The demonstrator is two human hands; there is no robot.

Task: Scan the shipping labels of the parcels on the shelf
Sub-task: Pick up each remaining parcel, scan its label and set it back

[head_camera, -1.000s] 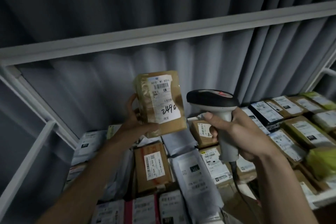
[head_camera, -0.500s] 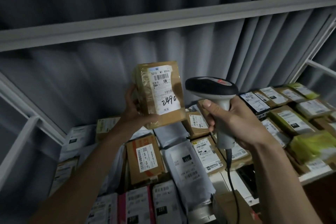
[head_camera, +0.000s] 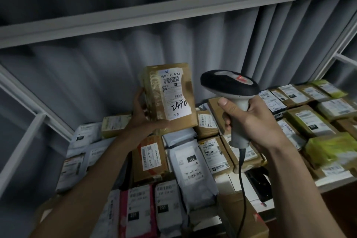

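Clearly the brown parcel [head_camera: 170, 100] is small and prob. light, since the left hand [head_camera: 144, 120] lifts it alone above the shelf [head_camera: 328, 181], thumb under the bottom edge, fingers curled behind. Glossy tape wrap looks slippery; box seems stiff, so hold by the edges, label [head_camera: 172, 94] uncovered. Right hand [head_camera: 257, 121] wraps the scanner [head_camera: 229, 85] handle, just right of the parcel.

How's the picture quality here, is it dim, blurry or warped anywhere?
Head view: dim overall; the held parcel's label reads sharply, the curtain behind looks smeared; wide-angle bending curves the shelf rail; no glare on the scanner.
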